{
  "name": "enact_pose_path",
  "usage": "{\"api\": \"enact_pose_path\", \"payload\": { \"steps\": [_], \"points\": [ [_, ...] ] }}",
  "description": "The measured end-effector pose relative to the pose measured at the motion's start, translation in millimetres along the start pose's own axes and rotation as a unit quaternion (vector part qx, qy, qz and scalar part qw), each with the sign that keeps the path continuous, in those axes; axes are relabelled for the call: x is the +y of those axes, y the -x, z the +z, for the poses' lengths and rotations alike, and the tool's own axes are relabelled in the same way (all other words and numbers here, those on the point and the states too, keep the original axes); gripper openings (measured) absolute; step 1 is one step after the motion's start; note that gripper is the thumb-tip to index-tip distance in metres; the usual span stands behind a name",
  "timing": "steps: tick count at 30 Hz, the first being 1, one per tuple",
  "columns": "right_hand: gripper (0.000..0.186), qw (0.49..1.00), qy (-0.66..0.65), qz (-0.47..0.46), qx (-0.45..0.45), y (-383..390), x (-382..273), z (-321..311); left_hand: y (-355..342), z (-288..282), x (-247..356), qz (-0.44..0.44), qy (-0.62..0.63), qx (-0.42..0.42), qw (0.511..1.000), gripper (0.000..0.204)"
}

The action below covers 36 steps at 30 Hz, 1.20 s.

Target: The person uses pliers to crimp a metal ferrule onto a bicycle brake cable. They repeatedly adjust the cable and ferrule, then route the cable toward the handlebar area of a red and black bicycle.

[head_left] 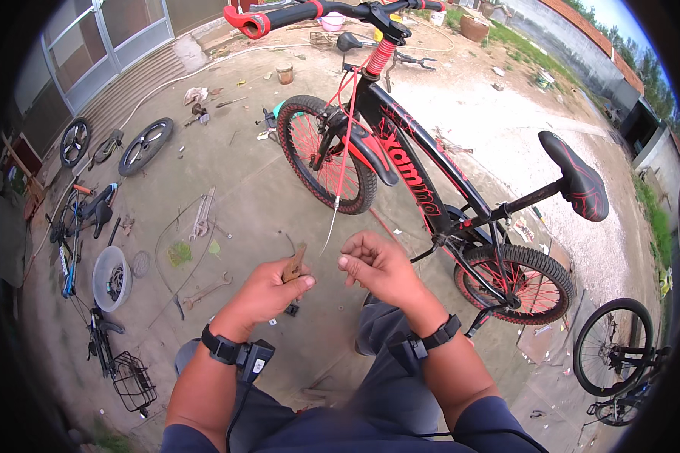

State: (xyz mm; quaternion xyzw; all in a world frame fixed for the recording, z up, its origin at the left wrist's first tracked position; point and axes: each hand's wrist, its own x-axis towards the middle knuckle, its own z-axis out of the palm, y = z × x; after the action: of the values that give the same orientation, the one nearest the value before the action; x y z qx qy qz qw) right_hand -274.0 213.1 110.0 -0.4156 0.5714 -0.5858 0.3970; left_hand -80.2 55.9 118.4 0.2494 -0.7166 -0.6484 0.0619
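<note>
A black and red bicycle [408, 155] stands in front of me, its handlebar at the far end and its saddle to the right. From its front hangs a red brake cable [345, 155] with a bare, pale inner wire [330, 230] at the lower end. My left hand [264, 294] is closed round rusty pliers [295, 264], whose brown jaws point up beside the wire. Just right of the wire, my right hand [381, 272] has its fingers curled in and the thumb against them. Whatever lies between those fingertips, if anything, is too small to make out.
Loose wheels [146, 146] and bicycle parts lie at the left. A whitish bowl [112, 279] holds dark parts. A wrench [206, 290], a loop of cable and green leaves [180, 254] lie on the ground nearer. Another bicycle wheel [612, 346] is at the right.
</note>
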Motion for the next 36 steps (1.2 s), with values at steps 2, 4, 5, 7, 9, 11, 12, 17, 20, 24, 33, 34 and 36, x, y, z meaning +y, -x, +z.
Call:
{"api": "enact_pose_path", "payload": {
  "steps": [2, 4, 5, 7, 9, 11, 12, 17, 20, 24, 33, 34, 36],
  "points": [
    [0.036, 0.999, -0.022, 0.017, 0.035, -24, -13, -6, -3, -14, -7, -0.001, -0.031, -0.017, 0.999, 0.020],
    [0.038, 0.998, -0.061, 0.013, 0.005, -45, -12, -9, -7, -23, -11, 0.005, -0.044, -0.033, 0.998, 0.020],
    [0.038, 0.997, -0.081, 0.011, -0.010, -54, -10, -9, -9, -27, -13, 0.012, -0.042, -0.040, 0.998, 0.020],
    [0.037, 0.995, -0.093, 0.020, -0.033, -64, -10, -8, -11, -34, -17, 0.018, -0.031, -0.047, 0.998, 0.019],
    [0.034, 0.994, -0.087, 0.031, -0.065, -72, -7, -7, -13, -41, -22, 0.019, -0.016, -0.047, 0.999, 0.019],
    [0.035, 0.990, -0.119, 0.045, -0.055, -79, -6, -4, -15, -47, -23, 0.037, -0.019, -0.054, 0.998, 0.019],
    [0.036, 0.988, -0.135, 0.052, -0.050, -81, -5, -3, -16, -49, -25, 0.046, -0.020, -0.058, 0.997, 0.020],
    [0.033, 0.985, -0.113, 0.072, -0.108, -86, 8, 7, -19, -55, -33, 0.042, -0.003, -0.050, 0.998, 0.016],
    [0.029, 0.975, -0.122, 0.089, -0.164, -80, 16, 21, -19, -60, -35, 0.046, 0.021, -0.056, 0.997, 0.016],
    [0.021, 0.975, -0.094, 0.077, -0.187, -83, 32, 41, -18, -61, -38, 0.053, 0.036, -0.049, 0.997, 0.016],
    [0.006, 0.988, -0.013, 0.081, -0.132, -77, 15, 38, -16, -64, -41, 0.030, -0.014, -0.058, 0.998, 0.016],
    [0.006, 0.990, -0.021, 0.074, -0.116, -78, 14, 34, -16, -64, -40, 0.021, -0.007, -0.058, 0.998, 0.018],
    [0.008, 0.992, -0.047, 0.069, -0.095, -80, 13, 27, -17, -65, -39, 0.001, 0.008, -0.057, 0.998, 0.024]
  ]
}}
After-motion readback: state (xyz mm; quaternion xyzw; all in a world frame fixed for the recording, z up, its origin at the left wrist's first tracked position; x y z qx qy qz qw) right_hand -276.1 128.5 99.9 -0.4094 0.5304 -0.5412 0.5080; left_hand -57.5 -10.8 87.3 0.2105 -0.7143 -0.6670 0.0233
